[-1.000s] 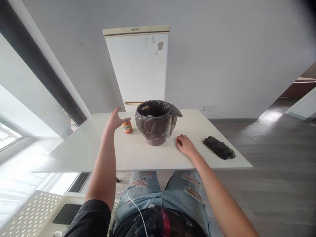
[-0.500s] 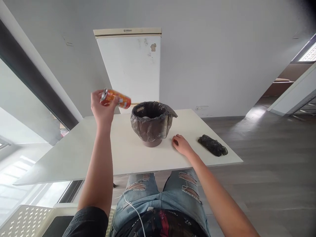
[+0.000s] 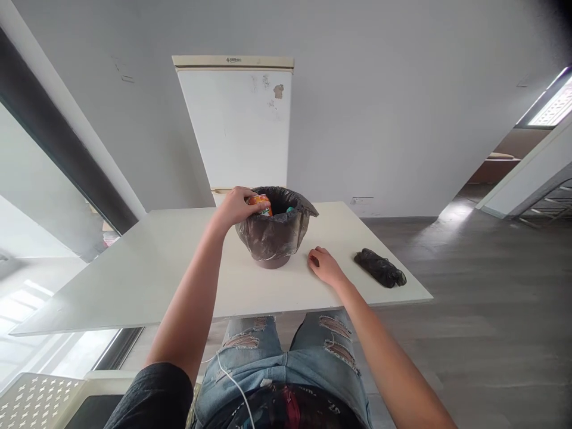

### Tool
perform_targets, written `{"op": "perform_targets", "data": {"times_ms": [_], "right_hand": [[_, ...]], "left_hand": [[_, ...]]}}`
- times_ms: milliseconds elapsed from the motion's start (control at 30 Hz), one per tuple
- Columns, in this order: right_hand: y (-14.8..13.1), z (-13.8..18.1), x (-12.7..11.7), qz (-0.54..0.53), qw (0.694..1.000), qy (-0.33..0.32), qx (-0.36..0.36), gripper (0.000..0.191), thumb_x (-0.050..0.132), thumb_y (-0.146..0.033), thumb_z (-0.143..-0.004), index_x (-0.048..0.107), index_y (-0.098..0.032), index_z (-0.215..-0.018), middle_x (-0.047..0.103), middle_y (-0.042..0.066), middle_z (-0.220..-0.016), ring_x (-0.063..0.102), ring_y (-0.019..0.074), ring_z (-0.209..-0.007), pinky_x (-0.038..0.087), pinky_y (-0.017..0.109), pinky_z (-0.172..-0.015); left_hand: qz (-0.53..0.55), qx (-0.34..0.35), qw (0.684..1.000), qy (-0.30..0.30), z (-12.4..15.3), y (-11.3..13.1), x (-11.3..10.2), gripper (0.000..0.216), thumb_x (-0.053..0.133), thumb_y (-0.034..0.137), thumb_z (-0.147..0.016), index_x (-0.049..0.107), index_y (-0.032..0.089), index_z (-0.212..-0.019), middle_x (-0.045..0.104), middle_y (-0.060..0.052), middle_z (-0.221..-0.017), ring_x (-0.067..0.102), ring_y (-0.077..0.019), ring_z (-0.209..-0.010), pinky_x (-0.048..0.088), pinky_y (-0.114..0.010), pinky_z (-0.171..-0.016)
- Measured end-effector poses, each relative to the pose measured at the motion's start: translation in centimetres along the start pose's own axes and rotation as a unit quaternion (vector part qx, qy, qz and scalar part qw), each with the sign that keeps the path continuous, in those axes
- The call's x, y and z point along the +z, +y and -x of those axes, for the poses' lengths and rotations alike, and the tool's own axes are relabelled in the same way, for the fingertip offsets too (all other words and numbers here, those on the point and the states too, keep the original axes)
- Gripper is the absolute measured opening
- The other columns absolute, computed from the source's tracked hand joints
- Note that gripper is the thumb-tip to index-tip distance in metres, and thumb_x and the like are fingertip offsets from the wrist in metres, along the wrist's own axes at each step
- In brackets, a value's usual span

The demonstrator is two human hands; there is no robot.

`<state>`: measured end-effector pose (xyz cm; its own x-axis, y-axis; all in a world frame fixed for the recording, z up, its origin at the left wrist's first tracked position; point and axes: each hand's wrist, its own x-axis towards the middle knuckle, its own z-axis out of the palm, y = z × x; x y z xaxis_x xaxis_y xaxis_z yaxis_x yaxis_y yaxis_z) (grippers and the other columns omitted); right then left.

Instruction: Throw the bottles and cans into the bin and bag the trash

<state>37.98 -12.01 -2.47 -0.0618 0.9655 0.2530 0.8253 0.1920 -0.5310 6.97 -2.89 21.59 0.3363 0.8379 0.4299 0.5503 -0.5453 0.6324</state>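
My left hand (image 3: pixel 239 206) is closed around an orange drink can (image 3: pixel 260 204), which it holds at the left side of the bin's mouth, its lower end inside. The bin (image 3: pixel 273 262) stands upright on the white table, and a dark plastic bag (image 3: pixel 277 235) lines it and folds over its rim. Inside the mouth, a small teal thing (image 3: pixel 289 210) shows at the right; the rest of the inside is dark. To the right of the bin, my right hand (image 3: pixel 326 266) rests on the table, fingers curled in with nothing visible in them.
A bundled black plastic bag (image 3: pixel 379 268) lies on the right part of the white table (image 3: pixel 134 268). A white refrigerator (image 3: pixel 241 125) stands behind the table against the grey wall. At the lower left is a pale perforated chair (image 3: pixel 36 402).
My left hand has brought the can from the air left of the bin, right and down into its mouth. A teal thing now shows inside. My right hand stays on the table.
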Motion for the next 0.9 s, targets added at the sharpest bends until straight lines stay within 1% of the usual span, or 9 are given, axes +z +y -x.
{"op": "perform_targets", "data": {"times_ms": [133, 233, 300, 367, 500, 633, 700, 767, 900], "right_hand": [[0.2, -0.1, 0.2, 0.010, 1.000, 0.006, -0.009, 0.012, 0.049, -0.020, -0.099, 0.056, -0.024, -0.090, 0.062, 0.008, -0.101, 0.058, 0.0256, -0.103, 0.046, 0.036, -0.085], [0.4, -0.1, 0.3, 0.019, 1.000, 0.011, -0.011, 0.012, 0.050, -0.019, -0.098, 0.055, -0.023, -0.089, 0.061, 0.007, -0.100, 0.058, 0.0250, -0.102, 0.046, 0.035, -0.085], [0.4, -0.2, 0.3, 0.022, 1.000, 0.013, -0.012, 0.011, 0.050, -0.019, -0.098, 0.056, -0.024, -0.090, 0.062, 0.007, -0.100, 0.058, 0.0248, -0.102, 0.046, 0.035, -0.086], [0.5, -0.2, 0.3, 0.024, 1.000, 0.013, -0.014, 0.011, 0.050, -0.020, -0.098, 0.056, -0.024, -0.090, 0.062, 0.007, -0.100, 0.059, 0.0250, -0.103, 0.046, 0.035, -0.087], [0.6, -0.2, 0.5, 0.012, 1.000, 0.010, -0.015, 0.013, 0.048, -0.024, -0.099, 0.058, -0.024, -0.090, 0.063, 0.008, -0.100, 0.060, 0.0251, -0.100, 0.047, 0.036, -0.085], [0.4, -0.3, 0.5, -0.044, 0.999, 0.027, 0.007, 0.018, 0.049, -0.036, -0.100, 0.060, -0.025, -0.091, 0.067, 0.008, -0.097, 0.062, 0.0255, -0.095, 0.047, 0.038, -0.082], [-0.1, -0.6, 0.1, -0.128, 0.989, 0.052, 0.047, 0.025, 0.051, -0.046, -0.100, 0.061, -0.026, -0.091, 0.069, 0.006, -0.092, 0.062, 0.0249, -0.087, 0.048, 0.038, -0.079], [-1.0, -1.2, -0.9, -0.289, 0.950, 0.073, 0.097, 0.035, 0.051, -0.059, -0.100, 0.061, -0.026, -0.094, 0.073, 0.007, -0.096, 0.063, 0.0240, -0.085, 0.050, 0.036, -0.076], [-4.2, -4.1, -4.4, -0.619, 0.765, 0.030, 0.175, 0.057, 0.052, -0.079, -0.094, 0.065, -0.025, -0.104, 0.075, 0.011, -0.113, 0.068, 0.0235, -0.088, 0.056, 0.036, -0.070]], "left_hand": [[-0.040, -0.026, 0.999, 0.017, 0.0, -0.5, -0.3, 0.044, 0.064, 0.061, -0.092, 0.081, 0.022, -0.080, 0.078, -0.010, -0.106, 0.068, -0.0314, -0.110, 0.052, -0.040, -0.097], [-0.011, -0.091, 0.995, 0.032, -0.5, -1.8, 0.0, 0.047, 0.066, 0.063, -0.092, 0.079, 0.023, -0.112, 0.076, -0.012, -0.124, 0.067, -0.0340, -0.120, 0.050, -0.042, -0.102], [0.051, -0.135, 0.986, 0.083, -0.7, -3.0, 0.3, 0.059, 0.065, 0.067, -0.093, 0.070, 0.021, -0.131, 0.071, -0.017, -0.136, 0.066, -0.0348, -0.123, 0.052, -0.044, -0.100], [0.112, -0.207, 0.965, 0.114, -0.6, -4.3, 0.5, 0.063, 0.061, 0.071, -0.095, 0.069, 0.017, -0.126, 0.072, -0.023, -0.129, 0.071, -0.0360, -0.112, 0.056, -0.046, -0.091], [0.218, -0.344, 0.913, 0.023, 1.9, -7.3, 1.0, 0.068, 0.059, 0.081, -0.089, 0.073, 0.015, -0.099, 0.077, -0.022, -0.100, 0.076, -0.0342, -0.086, 0.060, -0.043, -0.072], [0.357, -0.364, 0.858, -0.055, 5.8, -9.9, 2.3, 0.077, 0.060, 0.087, -0.083, 0.073, 0.014, -0.100, 0.077, -0.025, -0.107, 0.077, -0.0368, -0.095, 0.064, -0.044, -0.073], [0.420, -0.364, 0.827, -0.086, 7.2, -10.7, 3.3, 0.075, 0.062, 0.085, -0.085, 0.074, 0.013, -0.101, 0.076, -0.025, -0.110, 0.077, -0.0365, -0.098, 0.066, -0.046, -0.077], [0.459, -0.356, 0.808, -0.095, 7.8, -11.2, 4.1, 0.061, 0.069, 0.074, -0.087, 0.074, 0.014, -0.099, 0.076, -0.022, -0.105, 0.077, -0.0328, -0.094, 0.067, -0.046, -0.079], [0.478, -0.317, 0.819, -0.038, 7.5, -11.2, 4.8, 0.023, 0.080, 0.037, -0.087, 0.072, 0.016, -0.083, 0.072, -0.010, -0.080, 0.069, -0.0184, -0.068, 0.063, -0.032, -0.066]]}}
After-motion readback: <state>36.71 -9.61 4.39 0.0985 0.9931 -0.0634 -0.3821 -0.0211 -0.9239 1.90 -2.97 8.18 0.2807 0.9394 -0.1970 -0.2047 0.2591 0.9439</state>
